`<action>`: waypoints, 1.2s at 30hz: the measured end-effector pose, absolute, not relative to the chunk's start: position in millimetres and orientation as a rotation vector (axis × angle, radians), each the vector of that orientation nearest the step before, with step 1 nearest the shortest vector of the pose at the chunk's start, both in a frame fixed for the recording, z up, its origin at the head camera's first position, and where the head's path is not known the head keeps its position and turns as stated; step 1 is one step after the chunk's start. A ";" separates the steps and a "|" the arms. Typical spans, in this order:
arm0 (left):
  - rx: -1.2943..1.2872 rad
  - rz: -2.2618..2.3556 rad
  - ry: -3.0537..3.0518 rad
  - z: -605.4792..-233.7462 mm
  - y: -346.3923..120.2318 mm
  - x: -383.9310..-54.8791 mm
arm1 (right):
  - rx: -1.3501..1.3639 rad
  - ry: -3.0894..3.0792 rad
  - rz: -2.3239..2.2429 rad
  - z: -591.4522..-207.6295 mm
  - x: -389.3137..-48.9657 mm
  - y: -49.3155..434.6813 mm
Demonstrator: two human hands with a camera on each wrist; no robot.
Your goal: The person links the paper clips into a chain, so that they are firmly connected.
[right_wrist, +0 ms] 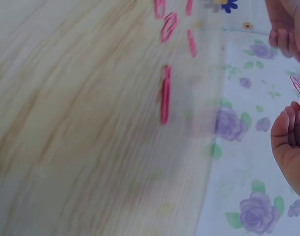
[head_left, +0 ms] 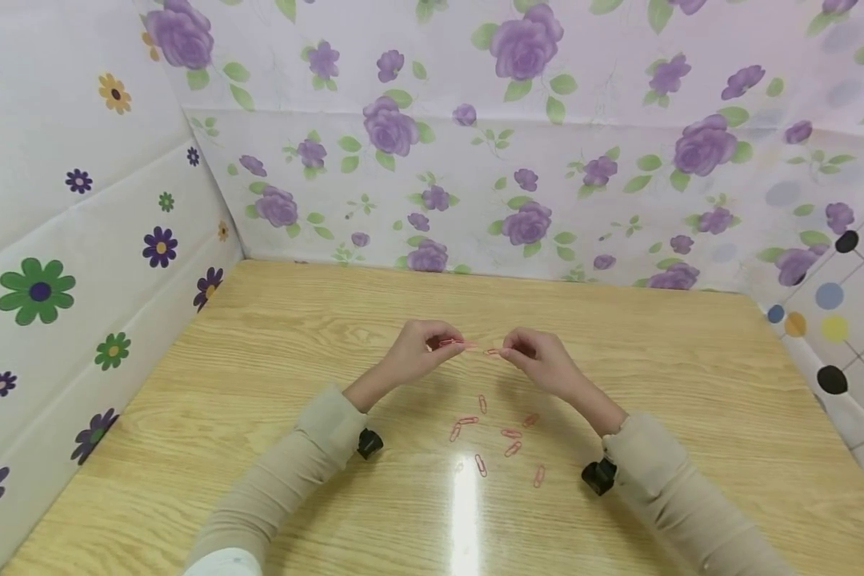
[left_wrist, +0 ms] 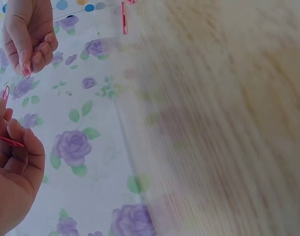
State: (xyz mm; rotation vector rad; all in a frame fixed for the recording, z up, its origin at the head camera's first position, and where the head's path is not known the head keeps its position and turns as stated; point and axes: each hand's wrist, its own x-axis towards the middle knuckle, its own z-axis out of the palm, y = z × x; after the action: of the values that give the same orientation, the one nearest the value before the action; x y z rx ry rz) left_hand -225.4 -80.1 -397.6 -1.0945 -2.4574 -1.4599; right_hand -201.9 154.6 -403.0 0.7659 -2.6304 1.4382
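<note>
Over the wooden table, my left hand pinches a pink paper clip between thumb and fingertip. Another pink paper clip lies across the curled fingers of that hand; whether the two are linked I cannot tell. Facing it, my right hand pinches a single pink paper clip that points toward the left hand. A small gap separates the clips held in the two hands. On the table in front of the hands, several loose paper clips lie scattered, among them one upright in the head view and one at the right.
The light wood table reaches back to a wall cloth with purple roses. A flower-patterned cloth stands along the left, a dotted one on the right. Black wrist cameras sit under both sleeves.
</note>
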 end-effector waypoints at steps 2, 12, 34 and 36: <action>-1.090 -1.465 -2.448 -397.8 -78.8 -224.5 | 0.769 -2.600 1.456 -401.1 -200.0 151.8; -1.126 -1.465 -2.403 -366.3 -71.3 -201.9 | 0.770 -2.475 1.495 -402.6 -194.9 140.2; -1.100 -1.465 -2.410 -357.1 -72.2 -194.3 | 0.712 -2.404 1.575 -380.2 -175.8 136.8; -1.091 -1.471 -2.420 -358.2 -73.0 -194.9 | 0.709 -2.404 1.569 -373.6 -171.7 136.8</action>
State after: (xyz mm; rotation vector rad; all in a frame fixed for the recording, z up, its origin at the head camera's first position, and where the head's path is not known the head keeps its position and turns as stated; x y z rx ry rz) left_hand -194.9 -73.0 -358.2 -1.0914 -2.4204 -1.4713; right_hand -171.7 136.8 -373.6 0.7089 -2.4039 1.5691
